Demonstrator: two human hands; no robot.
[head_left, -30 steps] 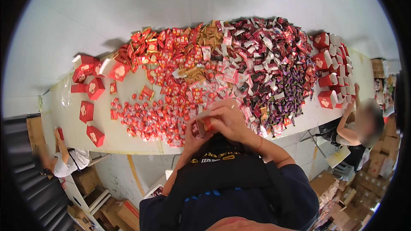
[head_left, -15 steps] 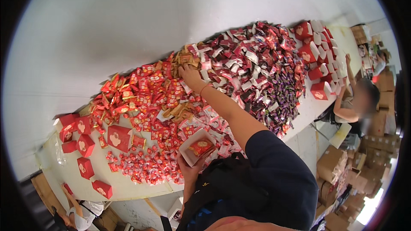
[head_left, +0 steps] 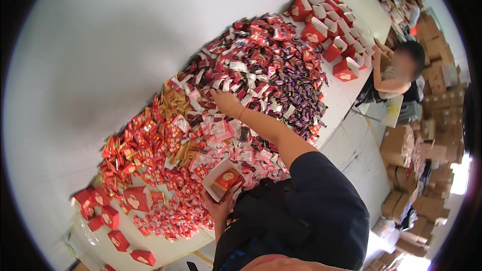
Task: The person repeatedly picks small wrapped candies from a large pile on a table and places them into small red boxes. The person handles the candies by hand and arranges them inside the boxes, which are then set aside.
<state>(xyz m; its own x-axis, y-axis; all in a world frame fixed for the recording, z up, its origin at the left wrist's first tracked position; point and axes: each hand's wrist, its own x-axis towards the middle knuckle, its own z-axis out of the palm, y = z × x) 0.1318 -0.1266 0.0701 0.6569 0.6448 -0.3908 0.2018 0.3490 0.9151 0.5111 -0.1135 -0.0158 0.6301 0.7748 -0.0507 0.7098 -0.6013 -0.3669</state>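
Hands: left hand (head_left: 219,210) grasps an open red gift box (head_left: 224,179) near the body, right hand (head_left: 226,103) reaches forward, fingers spread onto wrapped candies (head_left: 261,65) heaped on the bench (head_left: 346,98), grip undetermined.

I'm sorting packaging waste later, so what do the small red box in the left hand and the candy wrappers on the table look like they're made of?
The open red box in the left hand looks like folded matte cardboard, with pale inner flaps. The candy wrappers under the right hand look like glossy foil or plastic film, judging by bright glints; which one is unclear.
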